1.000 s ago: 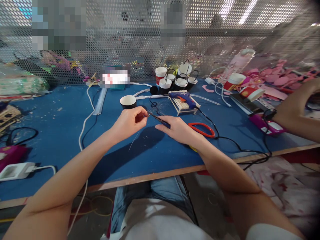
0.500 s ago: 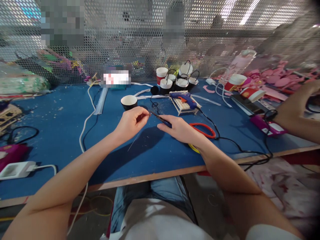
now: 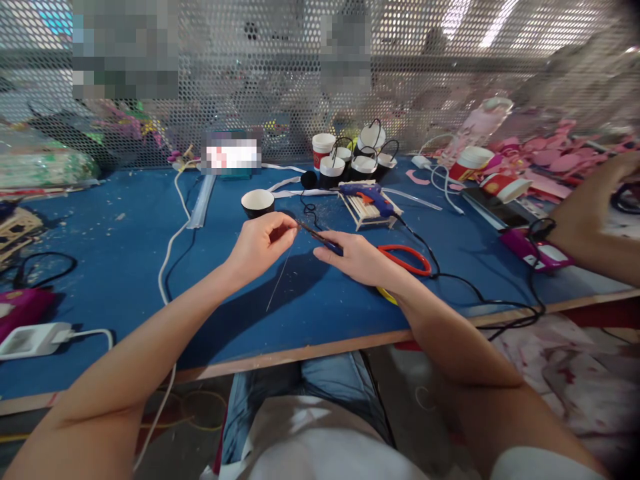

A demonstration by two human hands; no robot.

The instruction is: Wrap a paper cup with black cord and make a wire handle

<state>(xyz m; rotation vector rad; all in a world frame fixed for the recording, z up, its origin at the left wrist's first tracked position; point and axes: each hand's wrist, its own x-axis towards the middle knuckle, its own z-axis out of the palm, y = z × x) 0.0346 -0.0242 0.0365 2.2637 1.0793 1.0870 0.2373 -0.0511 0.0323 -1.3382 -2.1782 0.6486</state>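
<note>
- Tabletop (image 3: 125,247), blue and littered with pale specks, is spreading across the head view, its wooden edge (image 3: 300,352) running in front of the person's lap.
- Behind it, a perforated metal screen (image 3: 285,73) is standing along the far side.
- Several black-and-white cups (image 3: 363,168) with thin black handles are clustering near that screen; a blue glue gun (image 3: 369,199) is lying on a small stick rack (image 3: 363,215) in front of them.
- Pink pieces (image 3: 555,163) are piling up at the far right, and another person's forearm (image 3: 580,230) is showing at that edge.
- Both of the person's forearms are slanting inward from the lower corners, with the hands facing each other just above the tabletop and a shadow falling beneath.
- Left hand (image 3: 263,243) is curling its fingers toward the thumb, near a lone black-and-white cup (image 3: 257,203) standing just beyond it.
- Its fingertips are pinching narrowly on a thin wire (image 3: 277,283), which is hanging down at a slant toward the person.
- Right hand (image 3: 353,257) is wrapping around the blue handle of a slim dark tool (image 3: 320,238), its thumb lying along the near side.
- That tool is pointing at the left fingertips; whether its tip is touching the wire, or its jaws are parting, is too small to tell.
- Beside the right forearm, a red loop (image 3: 406,260) is lying flat.
</note>
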